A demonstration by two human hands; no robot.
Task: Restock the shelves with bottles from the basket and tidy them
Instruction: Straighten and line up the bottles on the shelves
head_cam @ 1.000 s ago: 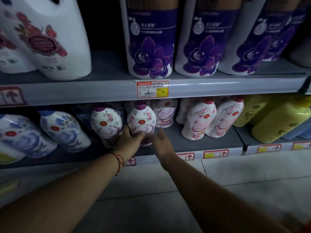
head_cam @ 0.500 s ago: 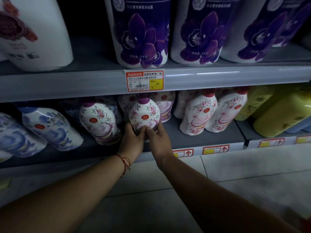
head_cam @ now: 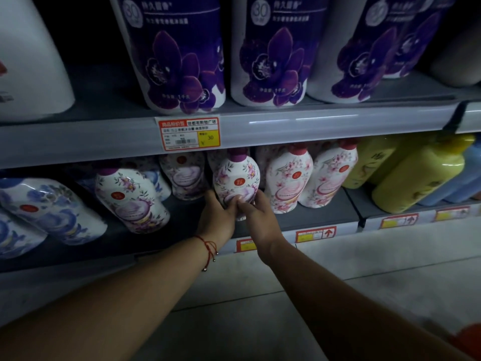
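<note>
Between the fingers of both hands, on the lower shelf (head_cam: 299, 220), stands a purple-capped floral bottle (head_cam: 236, 178), upright with its label to the aisle. The left hand (head_cam: 217, 217) wraps its fingers round the bottle's lower left flank; the right hand (head_cam: 260, 217) curls round the lower right, thumbs meeting on the front face. Holding it low and from both sides suggests it is being squared up and seated, not lifted. Just right of the right fingers, two pink-capped bottles (head_cam: 290, 183) stand upright, nearly touching it. Left of the left fingers, another purple-capped bottle (head_cam: 130, 199) stands nearer the shelf's edge, out of line and probably due for straightening. The basket cannot be identified with certainty.
</note>
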